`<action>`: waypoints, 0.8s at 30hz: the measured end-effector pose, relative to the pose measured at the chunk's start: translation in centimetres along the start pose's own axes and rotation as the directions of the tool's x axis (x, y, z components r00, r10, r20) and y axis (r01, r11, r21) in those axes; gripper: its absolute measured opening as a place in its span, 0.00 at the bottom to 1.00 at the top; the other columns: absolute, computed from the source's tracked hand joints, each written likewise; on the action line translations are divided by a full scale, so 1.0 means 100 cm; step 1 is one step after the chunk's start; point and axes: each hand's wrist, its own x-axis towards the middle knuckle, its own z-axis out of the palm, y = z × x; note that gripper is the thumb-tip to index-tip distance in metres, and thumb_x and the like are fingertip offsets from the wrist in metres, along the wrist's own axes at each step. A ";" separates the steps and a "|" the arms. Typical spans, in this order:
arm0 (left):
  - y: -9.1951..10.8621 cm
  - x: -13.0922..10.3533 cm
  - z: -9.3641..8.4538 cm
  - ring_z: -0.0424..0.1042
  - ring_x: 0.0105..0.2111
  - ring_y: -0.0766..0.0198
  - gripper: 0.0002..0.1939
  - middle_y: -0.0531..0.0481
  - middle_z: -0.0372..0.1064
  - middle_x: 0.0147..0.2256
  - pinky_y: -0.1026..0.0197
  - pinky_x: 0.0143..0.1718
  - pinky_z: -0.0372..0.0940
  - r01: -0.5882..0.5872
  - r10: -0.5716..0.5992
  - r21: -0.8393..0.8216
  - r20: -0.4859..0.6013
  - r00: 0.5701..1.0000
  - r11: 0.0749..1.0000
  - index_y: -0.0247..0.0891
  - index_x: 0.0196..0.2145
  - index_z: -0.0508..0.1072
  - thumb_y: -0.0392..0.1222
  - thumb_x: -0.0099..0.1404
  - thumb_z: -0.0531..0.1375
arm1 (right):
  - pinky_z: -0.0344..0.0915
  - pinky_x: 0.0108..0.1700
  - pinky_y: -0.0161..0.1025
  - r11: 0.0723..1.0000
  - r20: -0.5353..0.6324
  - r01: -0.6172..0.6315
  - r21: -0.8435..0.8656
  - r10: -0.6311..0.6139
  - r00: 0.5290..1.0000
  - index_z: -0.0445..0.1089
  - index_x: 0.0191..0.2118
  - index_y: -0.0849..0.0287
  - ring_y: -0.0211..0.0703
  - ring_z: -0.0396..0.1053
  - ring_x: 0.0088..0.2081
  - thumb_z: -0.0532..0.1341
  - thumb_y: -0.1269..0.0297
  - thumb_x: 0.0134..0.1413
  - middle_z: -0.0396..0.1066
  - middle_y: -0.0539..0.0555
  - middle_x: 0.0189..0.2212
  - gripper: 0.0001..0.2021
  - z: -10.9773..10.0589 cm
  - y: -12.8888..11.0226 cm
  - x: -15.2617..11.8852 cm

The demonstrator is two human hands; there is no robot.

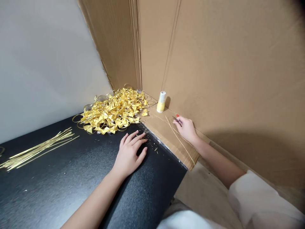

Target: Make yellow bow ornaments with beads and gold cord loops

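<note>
My left hand (131, 151) lies palm down on the black tabletop (90, 171), fingers spread, beside small gold scraps (155, 149). Over the cardboard strip (164, 133) at the right, my right hand (185, 128) has its fingers closed on a small dark pointed tool (176, 120); a red tip shows just behind it. One thin gold strand (180, 142) lies along the cardboard, close to that hand. A heap of yellow-gold bows with looped ties (114, 111) is piled beyond my left hand.
A white and yellow spool (161, 101) stands upright on the cardboard near the back. A bundle of straight gold ties (40, 149) lies at the left. Tall cardboard walls (214, 63) rise behind and at the right; a grey-white panel (47, 63) stands at the left.
</note>
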 end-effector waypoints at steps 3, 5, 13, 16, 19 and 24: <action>0.000 0.000 0.000 0.62 0.60 0.46 0.13 0.46 0.71 0.55 0.35 0.60 0.51 0.009 -0.009 -0.006 -0.004 1.000 1.000 0.41 0.44 0.74 0.44 0.66 0.54 | 0.57 0.31 0.35 1.000 0.004 -0.003 -0.013 0.003 1.000 0.71 0.30 0.58 0.40 0.66 0.24 0.59 0.61 0.55 0.73 0.52 0.23 0.08 -0.001 0.000 0.000; 0.000 0.000 0.001 0.62 0.60 0.47 0.13 0.46 0.71 0.55 0.35 0.60 0.51 0.014 -0.014 -0.010 -0.006 1.000 1.000 0.41 0.44 0.74 0.44 0.66 0.54 | 0.57 0.31 0.34 1.000 0.009 -0.002 -0.021 0.002 1.000 0.72 0.30 0.59 0.40 0.66 0.25 0.59 0.61 0.55 0.73 0.53 0.24 0.08 -0.002 0.000 0.000; 0.002 0.000 0.001 0.62 0.60 0.47 0.12 0.46 0.72 0.54 0.35 0.60 0.51 0.031 -0.031 -0.016 -0.001 1.000 0.999 0.40 0.43 0.75 0.43 0.65 0.54 | 0.54 0.29 0.35 0.998 0.015 0.019 -0.062 -0.018 1.000 0.70 0.28 0.58 0.41 0.64 0.24 0.58 0.60 0.56 0.71 0.52 0.23 0.10 -0.002 0.001 0.001; 0.004 -0.001 -0.001 0.62 0.59 0.47 0.12 0.46 0.71 0.54 0.36 0.60 0.51 0.043 -0.043 -0.025 -0.002 0.999 0.999 0.41 0.42 0.75 0.43 0.65 0.54 | 0.54 0.30 0.35 0.997 0.029 0.048 -0.067 -0.046 0.999 0.69 0.27 0.58 0.41 0.63 0.25 0.57 0.61 0.57 0.70 0.52 0.23 0.10 -0.001 0.002 0.001; 0.005 -0.003 -0.001 0.63 0.59 0.47 0.12 0.46 0.72 0.54 0.36 0.60 0.51 0.046 -0.047 -0.044 -0.011 0.999 0.998 0.41 0.42 0.75 0.42 0.64 0.55 | 0.54 0.30 0.36 0.995 0.039 0.076 -0.067 -0.073 0.997 0.67 0.25 0.58 0.41 0.62 0.26 0.57 0.61 0.56 0.68 0.52 0.25 0.11 0.000 0.002 0.003; 0.005 -0.006 -0.001 0.63 0.59 0.48 0.11 0.45 0.72 0.53 0.38 0.61 0.51 0.037 -0.039 -0.060 -0.032 0.999 0.997 0.41 0.40 0.76 0.42 0.63 0.56 | 0.57 0.31 0.35 0.996 0.021 0.079 -0.036 -0.078 0.997 0.67 0.24 0.58 0.40 0.63 0.27 0.59 0.61 0.54 0.67 0.51 0.25 0.11 0.002 0.001 0.005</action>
